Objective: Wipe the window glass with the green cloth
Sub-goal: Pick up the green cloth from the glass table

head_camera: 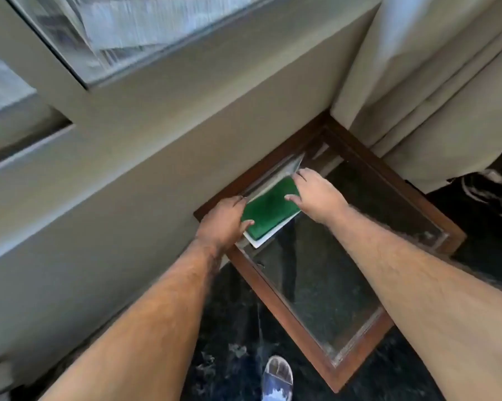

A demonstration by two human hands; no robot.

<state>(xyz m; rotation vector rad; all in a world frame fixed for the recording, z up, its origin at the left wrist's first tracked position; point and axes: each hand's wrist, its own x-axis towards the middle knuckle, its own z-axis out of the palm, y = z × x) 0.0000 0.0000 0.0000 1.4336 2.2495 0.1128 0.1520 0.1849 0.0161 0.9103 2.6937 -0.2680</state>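
A glass pane in a brown wooden frame (pixel 276 296) leans low against the wall, its glass (pixel 325 285) dusty and dark. A folded green cloth (pixel 268 211) with a white layer under it lies on the upper part of the glass. My left hand (pixel 222 221) grips the cloth's left edge, thumb on the green face. My right hand (pixel 316 195) rests on its right end with fingers spread, fingertips touching the cloth and a clear sheet behind it.
A grey wall (pixel 128 169) with window panes (pixel 134 27) rises on the left. A cream curtain (pixel 435 82) hangs at the right. The floor (pixel 229 328) is dark speckled stone. My sandalled foot (pixel 277 377) stands near the frame's lower corner.
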